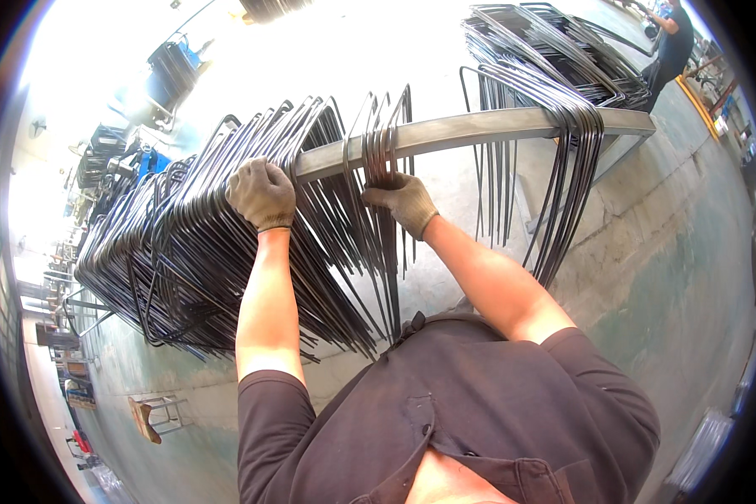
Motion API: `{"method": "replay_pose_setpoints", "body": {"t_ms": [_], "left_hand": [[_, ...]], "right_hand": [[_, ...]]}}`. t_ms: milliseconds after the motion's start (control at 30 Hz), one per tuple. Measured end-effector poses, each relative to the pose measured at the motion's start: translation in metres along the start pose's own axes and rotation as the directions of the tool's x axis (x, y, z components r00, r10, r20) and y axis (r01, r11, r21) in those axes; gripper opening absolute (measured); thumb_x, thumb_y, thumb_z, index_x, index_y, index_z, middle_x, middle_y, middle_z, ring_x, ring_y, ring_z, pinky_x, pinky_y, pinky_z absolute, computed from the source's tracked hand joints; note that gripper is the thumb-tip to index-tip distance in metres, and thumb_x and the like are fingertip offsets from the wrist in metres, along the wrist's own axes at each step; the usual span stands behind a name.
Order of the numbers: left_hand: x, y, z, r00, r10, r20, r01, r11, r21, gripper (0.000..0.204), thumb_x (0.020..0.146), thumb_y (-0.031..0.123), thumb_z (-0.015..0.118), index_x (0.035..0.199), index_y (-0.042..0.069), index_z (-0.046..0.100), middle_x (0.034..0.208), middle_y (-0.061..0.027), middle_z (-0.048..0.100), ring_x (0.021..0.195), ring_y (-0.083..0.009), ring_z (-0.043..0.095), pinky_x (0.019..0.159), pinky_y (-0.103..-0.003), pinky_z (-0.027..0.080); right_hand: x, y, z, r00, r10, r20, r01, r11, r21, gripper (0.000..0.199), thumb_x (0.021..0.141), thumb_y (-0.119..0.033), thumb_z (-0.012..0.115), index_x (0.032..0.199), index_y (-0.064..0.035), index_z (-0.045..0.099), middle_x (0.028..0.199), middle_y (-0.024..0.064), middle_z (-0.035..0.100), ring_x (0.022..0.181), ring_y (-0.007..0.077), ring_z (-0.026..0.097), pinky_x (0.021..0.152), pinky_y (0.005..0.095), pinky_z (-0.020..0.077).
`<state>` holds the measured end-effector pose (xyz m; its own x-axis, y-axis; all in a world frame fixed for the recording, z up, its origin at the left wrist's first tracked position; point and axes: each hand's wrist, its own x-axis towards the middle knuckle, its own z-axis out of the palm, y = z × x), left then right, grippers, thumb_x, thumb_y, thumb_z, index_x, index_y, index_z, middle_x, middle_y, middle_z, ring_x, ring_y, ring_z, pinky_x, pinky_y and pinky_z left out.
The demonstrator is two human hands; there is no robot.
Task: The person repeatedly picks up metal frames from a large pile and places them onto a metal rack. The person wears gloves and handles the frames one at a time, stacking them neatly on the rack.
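Two gloved hands at work, nearest the body. Right hand [401, 204]: fingers and thumb closed on a small bunch [384, 149] of bent dark rods, just below the rail [479, 128]. Left hand [261, 194]: fingers curled together at the upper bends of the big pack [185, 244]; whether a rod is clamped inside, cannot tell.

Position of bunch: hung over the rail, legs down, just beside the pack on its right, a narrow gap between them at the top.

Along the rail: the pack, many rods deep, fills the left; a bare length of rail lies right of the bunch; beyond that hangs a smaller set [584, 134] near the right end.

Progress (judgement): part-way. If rods are being parted off the pack, the set counts as done, the bunch as in hand, the pack as the bulk left. One view does not settle which way the rods travel.

Farther off: a stack [554, 50] of like rods behind the set; whether finished or waiting, cannot tell. A co-worker [674, 46] stands just beyond, at the upper right.
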<state>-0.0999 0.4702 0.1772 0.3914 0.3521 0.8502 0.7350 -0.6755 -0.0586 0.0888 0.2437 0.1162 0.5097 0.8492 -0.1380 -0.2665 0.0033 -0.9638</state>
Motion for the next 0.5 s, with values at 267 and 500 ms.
{"method": "replay_pose_setpoints", "body": {"t_ms": [267, 500], "left_hand": [[0.003, 0.002, -0.001, 1.0, -0.006, -0.017, 0.005, 1.0, -0.021, 0.011, 0.099, 0.017, 0.072, 0.106, 0.012, 0.079, 0.105, -0.0108, 0.081, 0.101, -0.0374, 0.075, 0.092, -0.053, 0.059], [0.004, -0.011, -0.006, 0.999, 0.03, 0.039, -0.029, 0.999, -0.031, 0.009, 0.1, 0.021, 0.072, 0.102, 0.015, 0.078, 0.103, -0.0052, 0.081, 0.096, -0.0318, 0.076, 0.088, -0.05, 0.059]], "right_hand": [[-0.016, -0.006, -0.008, 0.987, -0.004, -0.16, 0.007, 1.0, 0.017, 0.03, 0.101, -0.003, 0.084, 0.131, 0.0012, 0.081, 0.121, 0.0118, 0.086, 0.108, 0.0192, 0.079, 0.101, 0.035, 0.0626], [-0.019, -0.007, -0.022, 0.966, -0.076, -0.246, 0.095, 0.993, 0.066, 0.025, 0.099, 0.002, 0.084, 0.125, 0.0011, 0.082, 0.114, 0.0099, 0.086, 0.102, 0.0176, 0.077, 0.095, 0.0348, 0.0626]]}}
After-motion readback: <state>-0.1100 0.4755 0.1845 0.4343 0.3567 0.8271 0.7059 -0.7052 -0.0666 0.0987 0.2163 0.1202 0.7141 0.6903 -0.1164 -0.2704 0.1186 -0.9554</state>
